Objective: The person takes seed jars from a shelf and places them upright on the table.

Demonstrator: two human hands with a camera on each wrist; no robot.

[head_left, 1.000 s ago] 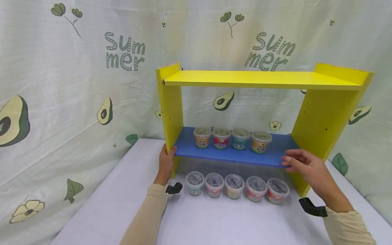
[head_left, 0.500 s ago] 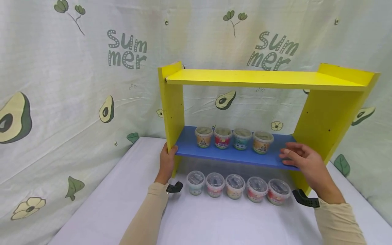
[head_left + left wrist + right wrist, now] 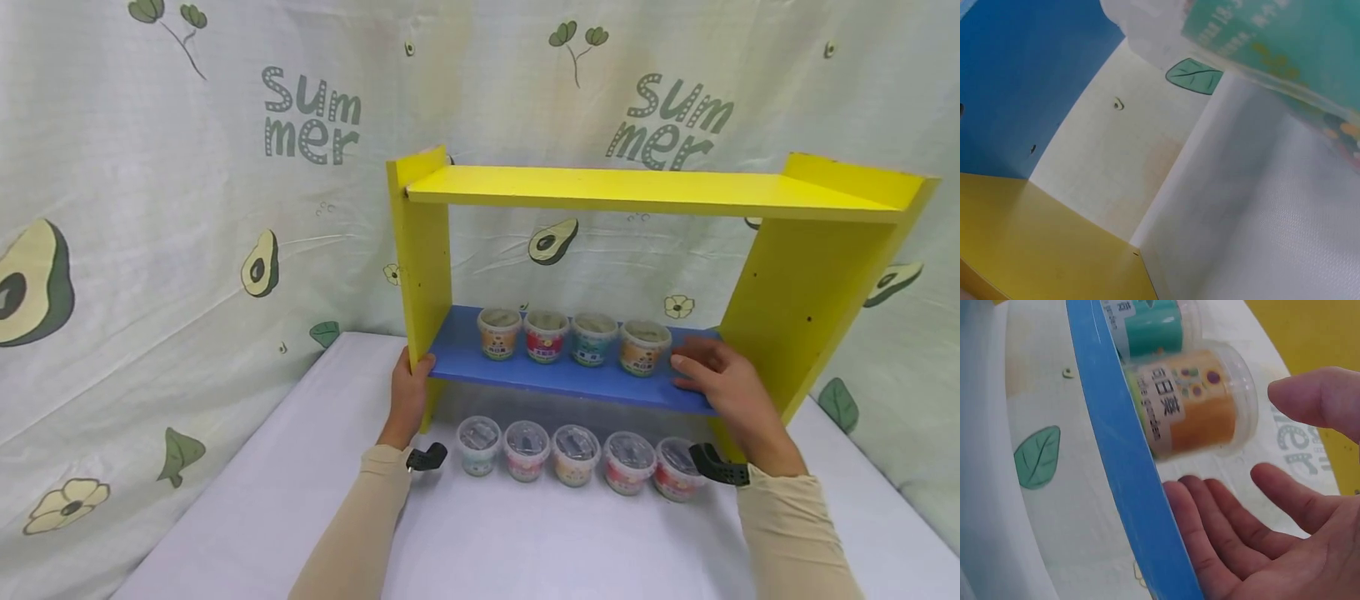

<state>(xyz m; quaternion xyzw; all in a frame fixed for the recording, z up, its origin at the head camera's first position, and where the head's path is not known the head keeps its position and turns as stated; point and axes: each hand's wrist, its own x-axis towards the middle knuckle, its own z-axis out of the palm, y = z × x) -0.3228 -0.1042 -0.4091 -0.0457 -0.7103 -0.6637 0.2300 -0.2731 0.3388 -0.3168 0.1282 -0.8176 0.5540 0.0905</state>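
Observation:
My left hand (image 3: 408,396) grips the left side panel (image 3: 422,275) of a yellow shelf unit, at the corner of its blue shelf (image 3: 461,358). Several lidded plastic tubs stand in a row on that shelf: an orange one (image 3: 498,335), a red one (image 3: 546,337), a teal one (image 3: 593,340) and, furthest right, another orange tub (image 3: 643,348). My right hand (image 3: 731,387) is just right of this last tub. In the right wrist view, the loosely bent fingers and raised thumb of my right hand (image 3: 1260,544) stand apart from the orange tub (image 3: 1194,406), holding nothing.
Below the blue shelf, more clear-lidded tubs line the white tablecloth (image 3: 555,542), from a pale green one (image 3: 478,450) to a pink one (image 3: 675,479). A yellow top board (image 3: 637,185) spans above. The right side panel (image 3: 802,300) is beside my right hand.
My right hand has moved left along the blue shelf, from near the right panel to beside the last orange tub. My left hand keeps its grip on the side panel.

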